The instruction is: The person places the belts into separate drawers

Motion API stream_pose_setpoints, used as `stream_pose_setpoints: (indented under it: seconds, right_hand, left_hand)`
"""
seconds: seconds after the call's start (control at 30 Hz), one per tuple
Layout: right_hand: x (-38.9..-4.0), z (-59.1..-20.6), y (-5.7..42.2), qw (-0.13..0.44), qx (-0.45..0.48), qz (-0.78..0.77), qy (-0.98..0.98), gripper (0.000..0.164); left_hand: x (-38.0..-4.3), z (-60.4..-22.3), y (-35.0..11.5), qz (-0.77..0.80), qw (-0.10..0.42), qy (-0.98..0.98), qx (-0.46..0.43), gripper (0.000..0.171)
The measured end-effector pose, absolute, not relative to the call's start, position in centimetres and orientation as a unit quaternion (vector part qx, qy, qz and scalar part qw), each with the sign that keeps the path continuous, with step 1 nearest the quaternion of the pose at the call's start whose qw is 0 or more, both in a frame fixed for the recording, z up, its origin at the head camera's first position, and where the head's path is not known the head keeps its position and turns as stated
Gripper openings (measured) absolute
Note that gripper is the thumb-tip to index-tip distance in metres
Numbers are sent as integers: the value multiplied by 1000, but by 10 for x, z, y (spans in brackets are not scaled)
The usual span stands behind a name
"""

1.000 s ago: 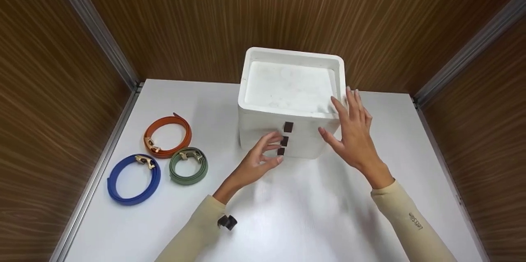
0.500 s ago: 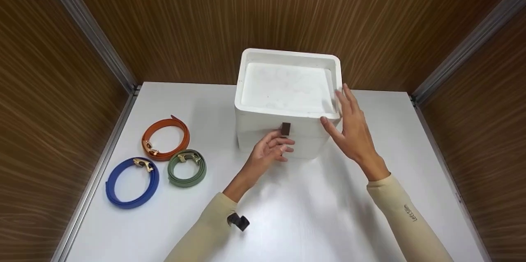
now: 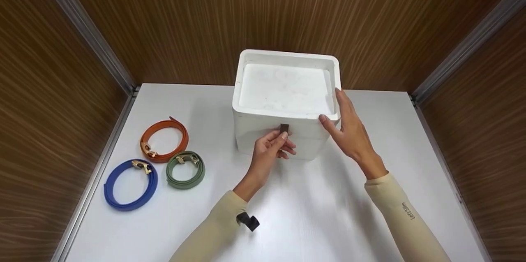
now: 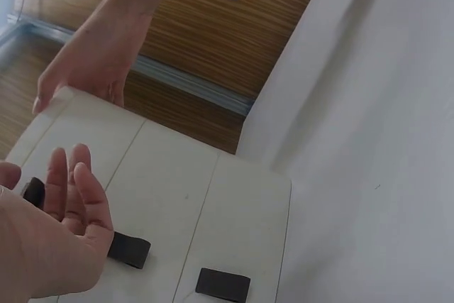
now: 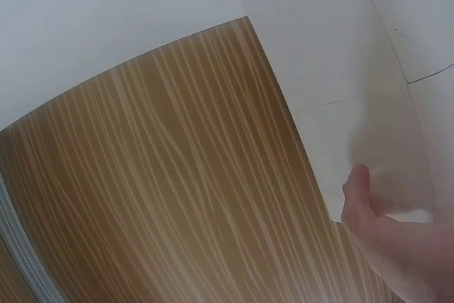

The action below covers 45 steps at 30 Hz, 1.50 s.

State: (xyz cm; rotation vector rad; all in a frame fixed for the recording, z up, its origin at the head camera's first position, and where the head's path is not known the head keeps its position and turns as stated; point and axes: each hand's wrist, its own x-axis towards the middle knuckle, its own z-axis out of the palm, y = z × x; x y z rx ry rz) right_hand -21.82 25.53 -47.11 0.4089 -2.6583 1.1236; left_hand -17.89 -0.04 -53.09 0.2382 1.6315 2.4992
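A white drawer box point(image 3: 250, 130) with a shallow rimmed top stands near the back wall. Thumb and forefinger of my left hand point(image 3: 265, 151) pinch the top dark brown pull tab point(image 3: 284, 127) on its front, the other fingers loosely bent below. In the left wrist view, the middle tab point(image 4: 131, 250) and bottom tab point(image 4: 223, 285) show beside that hand. My right hand point(image 3: 353, 136) rests at the front right corner of the box, thumb at the front rim and fairly straight fingers along the right side.
Three coiled belts with gold-coloured buckles lie left on the white table point(image 3: 312, 221): an orange belt point(image 3: 185, 135), a blue belt point(image 3: 153, 182) and a green belt point(image 3: 185, 184). Wood-grain walls point(image 3: 197, 15) enclose the back and both sides.
My left hand has moved up from the lower tabs to the top one and now pinches it. My right hand has come in against the box's right side and front corner.
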Motion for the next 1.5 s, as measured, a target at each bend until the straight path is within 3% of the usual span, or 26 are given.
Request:
stream_pose_setpoints:
  seconds: [0.57, 1.1, 1.5]
  right_hand:
    - [-222, -465, 248, 13, 106, 460, -881, 97]
    - [-232, -475, 248, 17, 101, 516, -850, 95]
    - [-239, -480, 246, 8, 114, 546, -830, 95]
  left_hand:
    - [-175, -540, 1, 834, 20, 551, 38, 29]
    - [-165, -545, 0, 836, 25, 546, 47, 27]
    - [-156, -551, 2, 833, -15, 552, 29, 25]
